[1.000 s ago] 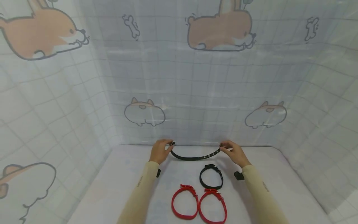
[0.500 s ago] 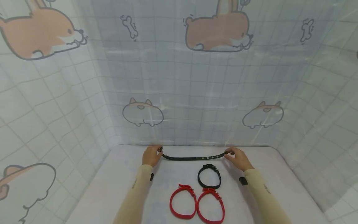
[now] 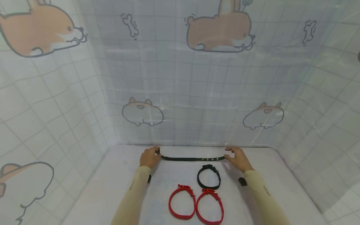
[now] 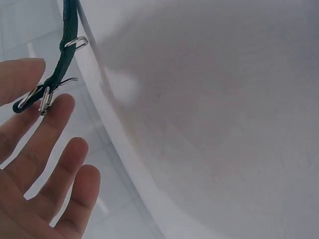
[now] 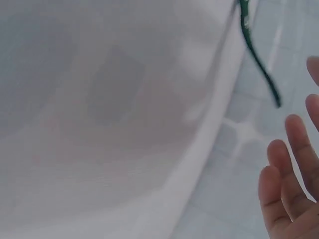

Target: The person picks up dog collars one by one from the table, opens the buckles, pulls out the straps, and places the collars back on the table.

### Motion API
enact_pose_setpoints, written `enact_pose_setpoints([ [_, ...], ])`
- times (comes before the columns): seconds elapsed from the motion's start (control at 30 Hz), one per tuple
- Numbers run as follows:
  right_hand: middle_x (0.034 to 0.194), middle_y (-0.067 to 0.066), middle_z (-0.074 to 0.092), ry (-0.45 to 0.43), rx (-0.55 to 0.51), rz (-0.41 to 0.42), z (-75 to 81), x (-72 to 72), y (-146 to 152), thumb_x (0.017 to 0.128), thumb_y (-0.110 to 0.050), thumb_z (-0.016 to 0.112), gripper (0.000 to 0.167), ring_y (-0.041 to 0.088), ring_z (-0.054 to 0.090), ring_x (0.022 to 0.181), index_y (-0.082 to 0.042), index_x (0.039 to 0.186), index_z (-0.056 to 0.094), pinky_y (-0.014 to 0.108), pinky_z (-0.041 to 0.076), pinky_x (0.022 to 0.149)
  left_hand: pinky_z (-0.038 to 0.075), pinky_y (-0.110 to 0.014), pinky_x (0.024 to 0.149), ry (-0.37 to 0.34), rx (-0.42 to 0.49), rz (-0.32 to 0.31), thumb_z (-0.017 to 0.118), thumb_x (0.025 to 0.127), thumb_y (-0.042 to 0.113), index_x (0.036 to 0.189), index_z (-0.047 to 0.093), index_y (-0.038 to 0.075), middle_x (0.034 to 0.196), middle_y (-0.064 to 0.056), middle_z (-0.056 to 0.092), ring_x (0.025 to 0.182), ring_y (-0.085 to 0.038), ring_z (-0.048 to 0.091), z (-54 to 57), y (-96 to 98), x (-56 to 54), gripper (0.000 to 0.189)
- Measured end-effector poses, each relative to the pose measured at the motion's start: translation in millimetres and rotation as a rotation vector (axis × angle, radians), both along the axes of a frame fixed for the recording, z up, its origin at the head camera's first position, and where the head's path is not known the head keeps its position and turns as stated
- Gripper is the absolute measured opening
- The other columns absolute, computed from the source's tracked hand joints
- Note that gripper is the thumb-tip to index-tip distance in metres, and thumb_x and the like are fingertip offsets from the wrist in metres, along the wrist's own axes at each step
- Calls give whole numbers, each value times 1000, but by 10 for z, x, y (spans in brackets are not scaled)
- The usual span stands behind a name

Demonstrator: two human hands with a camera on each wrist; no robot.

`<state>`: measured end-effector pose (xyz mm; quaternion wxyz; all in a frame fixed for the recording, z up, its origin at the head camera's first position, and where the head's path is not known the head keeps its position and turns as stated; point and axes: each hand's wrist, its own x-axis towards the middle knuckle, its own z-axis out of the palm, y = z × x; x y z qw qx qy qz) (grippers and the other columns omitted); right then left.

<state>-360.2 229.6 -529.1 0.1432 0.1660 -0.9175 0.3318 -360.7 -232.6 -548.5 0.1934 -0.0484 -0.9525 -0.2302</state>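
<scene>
We are finding the left hand (image 3: pixel 149 157) at the buckle end of the strap (image 3: pixel 182 159), the buckle (image 4: pixel 45 99) sitting between its thumb and fingertips. The other fingers are reaching out nearly straight; whether thumb and finger are pinching the buckle we cannot tell. The right hand (image 3: pixel 237 159) is spreading its fingers around the strap's tip (image 5: pixel 278 103), and in the right wrist view we are seeing a gap between that tip and the fingers.

The strap is running almost straight from hand to hand near the far edge of the white table (image 3: pixel 107 187), looking black from the head and dark green from the wrists. Its row of metal eyelets (image 3: pixel 207 159) is lying toward the right hand.

Nearer to us, a black loop (image 3: pixel 212 188) is lying just in front of the strap. Two red loops (image 3: pixel 181 216) are lying side by side closer still, the right one reaching up to the black loop's lower edge. All three are showing metal buckles toward their upper right.

Pale yellow sleeves (image 3: pixel 130 190) are covering both forearms. Beyond the table, a gridded sheet (image 3: pixel 180 125) is hanging, bearing dogs and bones.
</scene>
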Motion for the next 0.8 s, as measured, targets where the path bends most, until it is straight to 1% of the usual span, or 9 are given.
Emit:
enact_pose_setpoints([
  [0.03,119,19,66,11,4,6,19,12,-16,92,-15,76,32,41,59,110,0,120,68,57,48,92,54,-54,73,-6,11,0,77,86,17,123,71,6,106,-12,75,90,-41,68,2,-1,7,38],
  [0.1,115,15,68,1,14,19,41,40,-52,93,-16,76,30,36,62,104,-2,119,69,54,50,89,54,-54,76,-20,26,1,77,87,18,123,70,6,106,-11,75,93,-40,68,-2,-13,13,39],
  [0.23,107,5,70,-107,40,61,49,116,-154,95,-16,74,25,23,65,94,-6,117,70,45,53,83,52,-54,83,-55,49,7,75,89,20,127,69,7,112,-12,74,100,-39,67,-27,-50,25,40],
  [0.33,100,1,70,-189,51,90,23,186,-237,96,-17,72,22,18,64,89,-6,115,71,41,54,79,52,-56,84,-49,57,12,75,90,20,127,68,7,115,-13,73,102,-40,66,-26,-63,47,40],
  [0.4,98,-1,70,-225,77,99,-14,235,-276,96,-20,71,21,16,64,87,-7,113,71,39,54,77,52,-55,83,-26,65,13,76,89,19,126,69,6,116,-14,72,101,-40,66,-15,-36,73,40],
  [0.53,95,-4,68,-266,125,110,-84,269,-368,96,-25,72,19,13,63,85,-11,109,72,36,54,74,53,-54,86,38,80,11,76,90,17,125,70,7,119,-16,70,106,-40,65,66,55,158,37],
  [0.6,92,-4,67,-284,138,101,-105,278,-399,94,-27,74,18,13,62,83,-13,106,72,36,54,73,52,-54,88,73,83,-2,75,91,19,125,71,9,121,-16,69,110,-40,63,129,138,212,35],
  [0.67,90,-4,67,-292,148,93,-120,284,-424,92,-27,76,19,13,62,81,-14,104,72,36,53,72,51,-55,88,119,77,-14,74,91,20,124,71,10,122,-16,68,111,-40,62,196,227,261,34],
  [0.8,87,-4,67,-284,179,87,-137,286,-465,89,-27,79,20,12,62,78,-13,102,72,37,52,70,50,-56,86,211,63,-9,74,91,19,120,73,10,120,-14,70,110,-40,62,312,370,314,30],
])
